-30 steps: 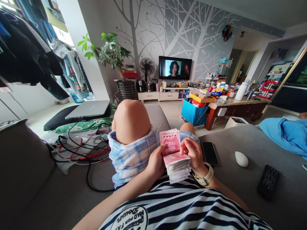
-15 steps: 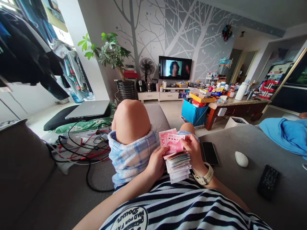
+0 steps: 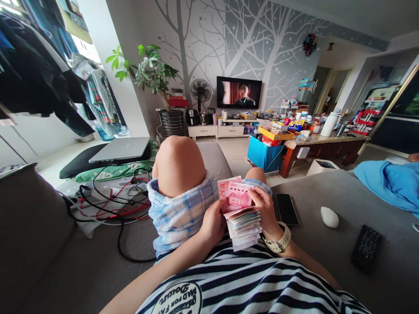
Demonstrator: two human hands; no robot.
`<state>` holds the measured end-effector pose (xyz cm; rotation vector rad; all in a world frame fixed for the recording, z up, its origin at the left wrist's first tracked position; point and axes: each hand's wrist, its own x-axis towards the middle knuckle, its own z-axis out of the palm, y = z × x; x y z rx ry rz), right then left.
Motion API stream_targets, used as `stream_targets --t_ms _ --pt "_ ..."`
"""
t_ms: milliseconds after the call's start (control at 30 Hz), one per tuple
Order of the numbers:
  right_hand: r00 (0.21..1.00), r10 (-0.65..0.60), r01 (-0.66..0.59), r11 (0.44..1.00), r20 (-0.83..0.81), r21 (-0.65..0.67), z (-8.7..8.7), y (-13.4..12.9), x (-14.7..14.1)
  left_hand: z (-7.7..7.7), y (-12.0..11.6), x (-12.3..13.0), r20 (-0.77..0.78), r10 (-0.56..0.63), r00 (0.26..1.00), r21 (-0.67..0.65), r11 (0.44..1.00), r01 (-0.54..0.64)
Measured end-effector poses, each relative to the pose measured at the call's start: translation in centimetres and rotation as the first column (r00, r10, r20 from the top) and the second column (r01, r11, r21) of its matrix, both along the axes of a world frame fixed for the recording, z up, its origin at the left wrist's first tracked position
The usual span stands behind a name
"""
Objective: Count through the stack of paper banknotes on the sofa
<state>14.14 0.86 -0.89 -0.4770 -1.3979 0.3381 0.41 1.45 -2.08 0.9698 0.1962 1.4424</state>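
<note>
Grey wall with white tree mural (image 3: pixel 262 39) behind flat black television (image 3: pixel 238 92); low white cabinet (image 3: pixel 218 130) beneath; daylight from left, perhaps a window.

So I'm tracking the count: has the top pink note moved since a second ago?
Yes. The top note, pinched by the right hand, has lifted and swung right, toward the phone.

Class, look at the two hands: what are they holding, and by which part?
A stack of banknotes. The left hand grips its left edge, thumb on top; the right hand pinches the right edge of the raised pink top note.
</note>
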Motion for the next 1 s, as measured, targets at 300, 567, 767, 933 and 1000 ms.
stream_targets --t_ms 300,567,767,933,1000 --pt "0.998 0.063 -0.064 0.998 0.018 0.022 -0.4 0.2 0.1 0.1 -0.2 -0.1 -0.014 -0.006 1.000 -0.018 1.000 0.006" --pt "0.996 0.076 -0.078 0.996 0.034 0.042 -0.4 -0.2 0.1 0.1 -0.5 -0.1 -0.029 -0.001 1.000 -0.009 1.000 0.000" --pt "0.995 0.090 -0.092 0.994 0.048 0.054 -0.4 -0.5 0.0 0.4 -0.9 -0.1 -0.041 -0.003 0.999 -0.017 1.000 0.002" --pt "0.995 0.071 -0.076 0.995 0.073 0.067 -0.5 -0.6 0.1 0.5 -1.1 -0.1 -0.043 -0.024 0.999 0.008 1.000 0.024" --pt "0.995 0.063 -0.068 0.996 0.079 0.065 -0.5 -0.6 0.1 0.5 -1.1 -0.1 -0.041 -0.022 0.999 0.015 1.000 0.023"
